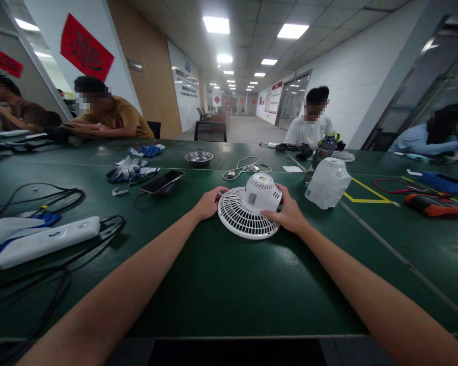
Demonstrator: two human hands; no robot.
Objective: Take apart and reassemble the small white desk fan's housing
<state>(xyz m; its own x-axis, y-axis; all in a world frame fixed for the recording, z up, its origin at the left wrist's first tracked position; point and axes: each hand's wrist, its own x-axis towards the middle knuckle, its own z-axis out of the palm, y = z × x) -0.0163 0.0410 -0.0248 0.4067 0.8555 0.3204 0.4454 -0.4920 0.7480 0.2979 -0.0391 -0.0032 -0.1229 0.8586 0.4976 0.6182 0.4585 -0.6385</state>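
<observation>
A white fan head [248, 213] lies grille-down on the green table, its rounded motor housing [256, 192] on top with a small label on the side. My left hand [210, 202] grips the rim of the grille at its left edge, fingertips curled behind it. On the other side, my right hand [288, 211] is wrapped around the motor housing, with the thumb toward the front. Just beyond the fan head lies a white cable [246, 168] with a plug or connector. To the right of my right hand stands a translucent white plastic cover [328, 184].
A phone [163, 182], gloves [127, 169] and a metal bowl [199, 158] lie beyond my left hand. A white power strip [48, 241] with black cables is at left. An orange-and-black meter [437, 204] lies at right. Several people sit around the table.
</observation>
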